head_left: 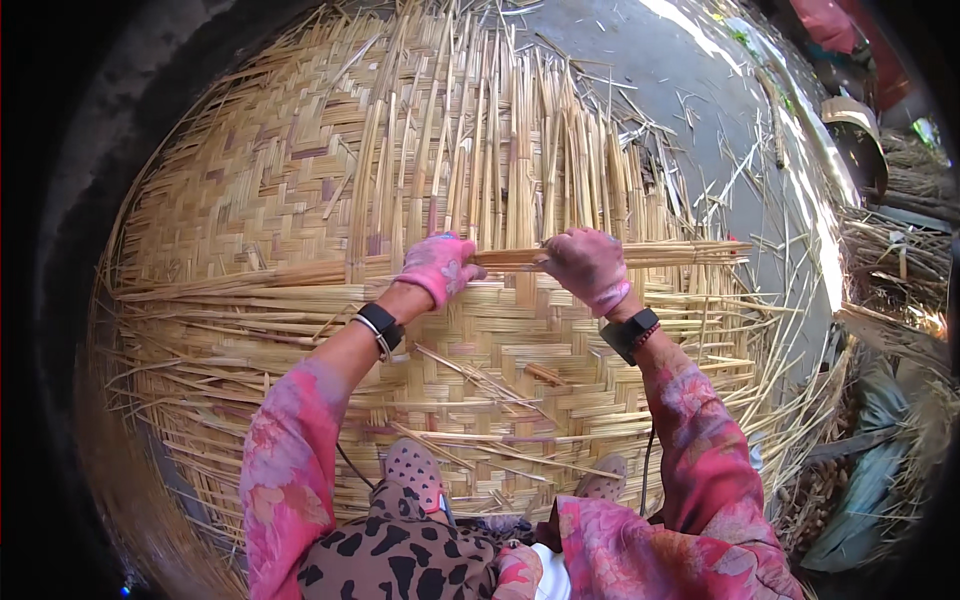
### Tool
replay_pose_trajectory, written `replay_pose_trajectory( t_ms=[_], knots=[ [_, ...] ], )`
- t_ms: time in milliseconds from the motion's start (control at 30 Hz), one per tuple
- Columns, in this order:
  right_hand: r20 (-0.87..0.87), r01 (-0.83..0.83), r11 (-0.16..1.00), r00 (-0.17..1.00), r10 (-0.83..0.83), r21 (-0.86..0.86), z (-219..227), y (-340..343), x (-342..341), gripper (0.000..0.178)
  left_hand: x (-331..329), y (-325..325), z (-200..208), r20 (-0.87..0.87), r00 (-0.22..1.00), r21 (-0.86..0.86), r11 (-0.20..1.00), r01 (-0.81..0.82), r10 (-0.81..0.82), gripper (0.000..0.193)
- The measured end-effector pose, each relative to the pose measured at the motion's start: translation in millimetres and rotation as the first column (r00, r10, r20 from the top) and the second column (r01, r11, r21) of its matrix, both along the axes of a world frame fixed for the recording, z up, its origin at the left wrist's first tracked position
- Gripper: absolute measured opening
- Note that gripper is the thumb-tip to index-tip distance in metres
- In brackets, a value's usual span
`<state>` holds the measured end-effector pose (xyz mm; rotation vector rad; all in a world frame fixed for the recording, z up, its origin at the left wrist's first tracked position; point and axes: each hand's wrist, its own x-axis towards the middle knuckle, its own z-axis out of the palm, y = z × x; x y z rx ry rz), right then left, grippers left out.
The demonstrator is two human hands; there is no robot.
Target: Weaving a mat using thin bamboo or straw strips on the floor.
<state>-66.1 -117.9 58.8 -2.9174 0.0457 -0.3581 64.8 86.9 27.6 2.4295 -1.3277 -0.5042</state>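
Note:
A flat bundle of straw-coloured reed strips [508, 260] runs left to right across a large woven reed mat [270, 190]. My left hand [438, 268], in a pink patterned glove, is closed around the bundle's middle. A short way to its right, my right hand [590, 268], in a stained pink glove, is curled in a fist over the same bundle. The strips lie across many upright loose strips [523, 150] that stretch away from me over the mat. My fingertips are partly hidden under the strips.
Loose reed pieces [480, 380] lie scattered on the weave in front of my patterned shoes [413, 470]. Long strip ends stick out past the mat's right edge. Grey floor [715, 110] with reed scraps is at the far right, beside stacked stalks [895, 255] and a green sheet [860, 490].

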Motion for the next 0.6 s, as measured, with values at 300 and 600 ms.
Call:
replay_pose_trajectory(
  t_ms=[300,600],
  knots=[
    [-0.203,0.294,0.936,0.945,-0.255,0.195,-35.7,13.4,27.8,0.018,-8.2,-8.7,-8.8,-0.053,0.952,-0.121,0.944,-0.307,0.303,0.029],
    [-0.382,0.637,0.67,0.768,-0.513,0.382,-73.2,4.0,48.3,0.032,-13.3,5.6,-10.0,-0.22,0.865,-0.432,0.75,-0.5,0.451,0.03]
  ],
)
